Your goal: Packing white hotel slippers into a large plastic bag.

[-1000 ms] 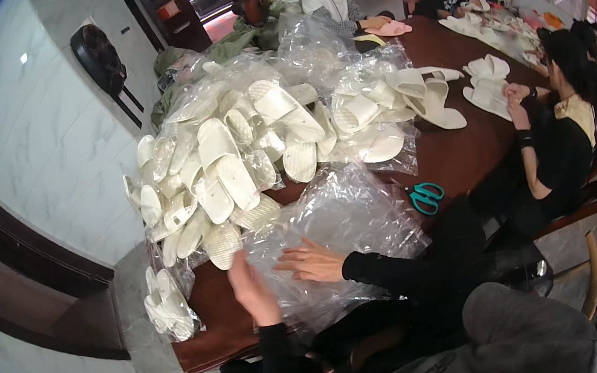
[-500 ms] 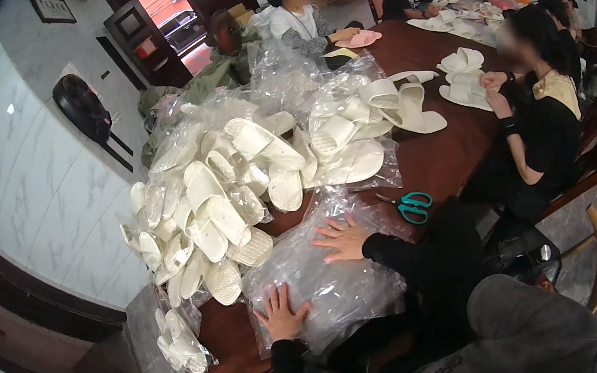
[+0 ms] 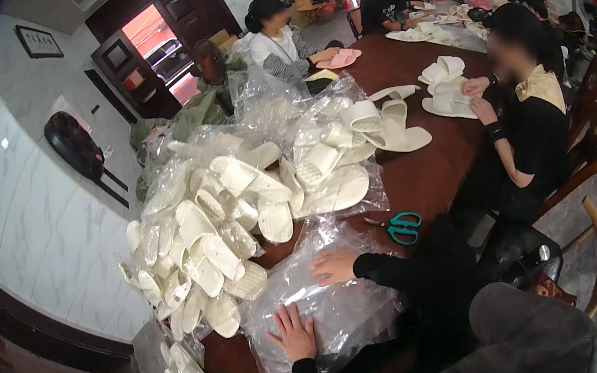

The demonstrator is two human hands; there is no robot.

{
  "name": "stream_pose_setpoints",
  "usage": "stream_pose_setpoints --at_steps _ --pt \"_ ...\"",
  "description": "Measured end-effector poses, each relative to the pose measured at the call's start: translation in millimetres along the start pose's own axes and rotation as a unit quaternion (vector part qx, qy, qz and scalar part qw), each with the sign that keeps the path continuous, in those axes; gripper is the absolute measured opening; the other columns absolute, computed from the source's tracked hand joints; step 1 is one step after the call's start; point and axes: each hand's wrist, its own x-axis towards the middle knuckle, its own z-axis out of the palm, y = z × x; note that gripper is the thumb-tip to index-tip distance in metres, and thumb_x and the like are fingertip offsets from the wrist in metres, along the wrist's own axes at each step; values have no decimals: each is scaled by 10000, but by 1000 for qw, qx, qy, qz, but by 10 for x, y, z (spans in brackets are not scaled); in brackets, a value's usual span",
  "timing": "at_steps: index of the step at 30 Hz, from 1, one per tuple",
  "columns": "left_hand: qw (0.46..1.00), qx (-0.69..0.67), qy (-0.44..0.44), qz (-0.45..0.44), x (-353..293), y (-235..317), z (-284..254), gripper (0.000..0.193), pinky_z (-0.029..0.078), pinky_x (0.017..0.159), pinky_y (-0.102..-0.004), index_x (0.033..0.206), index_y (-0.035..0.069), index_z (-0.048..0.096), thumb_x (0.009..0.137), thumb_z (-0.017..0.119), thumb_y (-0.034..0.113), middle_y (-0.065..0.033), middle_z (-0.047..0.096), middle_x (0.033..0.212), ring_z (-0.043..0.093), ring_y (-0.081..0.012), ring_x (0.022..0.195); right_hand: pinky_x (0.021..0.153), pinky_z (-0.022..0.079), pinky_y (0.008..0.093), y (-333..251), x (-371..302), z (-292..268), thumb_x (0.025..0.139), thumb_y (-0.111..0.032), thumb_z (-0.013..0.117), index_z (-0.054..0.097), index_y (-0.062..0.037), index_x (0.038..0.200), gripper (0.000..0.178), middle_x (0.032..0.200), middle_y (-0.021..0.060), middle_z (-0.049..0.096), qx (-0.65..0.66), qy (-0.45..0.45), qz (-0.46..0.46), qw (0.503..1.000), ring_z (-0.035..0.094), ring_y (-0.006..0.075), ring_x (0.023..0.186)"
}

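Note:
Clear plastic bags (image 3: 349,307) lie spread in a flat layer at the near edge of the table. My left hand (image 3: 293,333) presses on their left part, fingers apart, holding nothing. Farther off and to the right, my right hand (image 3: 333,266) rests on the upper part of the plastic, its fingers stretched out toward the left. Just right of that hand lie scissors (image 3: 402,229) with teal handles. A big heap of white slippers (image 3: 199,225), many in clear bags, rises directly beyond both hands.
The dark red table (image 3: 420,167) stretches away to the right. A bagged pair of slippers (image 3: 187,372) sits at its left edge. Across the right side a person (image 3: 527,103) handles white slippers (image 3: 448,96). Another person (image 3: 281,49) at the far side holds pink slippers (image 3: 341,59).
The view has tilted up slightly, so the scene sits lower. My left hand has slid farther onto the plastic. The right hand's fingers, spread wide before, are closer together.

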Motion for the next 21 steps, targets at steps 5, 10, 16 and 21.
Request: stream_pose_setpoints --at_steps 5,10,16,21 --pt "999 23 38 -30 -19 11 74 609 56 1106 -682 1470 218 373 928 510 459 -69 286 1562 198 -321 1458 854 488 394 213 -2 -711 914 -238 590 675 -56 1073 256 1017 160 674 259 269 -7 928 634 341 945" --pt "998 23 50 -37 52 62 39 611 61 1109 -679 1462 207 387 920 518 456 -73 301 1555 210 -316 1454 851 484 435 1025 216 -1409 863 -65 556 650 -47 1097 252 1041 181 659 95 389 74 913 619 373 957" --pt "997 43 35 -55 32 91 -51 609 50 1124 -657 1462 187 393 919 523 429 -81 305 1552 226 -312 1447 934 483 445 1724 542 -1780 846 -17 477 489 -172 1371 547 1475 181 397 -94 292 188 933 591 352 1125" --pt "998 20 29 -53 44 112 -52 616 37 1114 -677 1430 183 441 891 550 458 -86 319 1542 207 -320 1453 797 529 466 2150 844 -1939 862 -138 549 597 -177 1205 349 1345 143 513 -193 243 244 919 640 369 969"
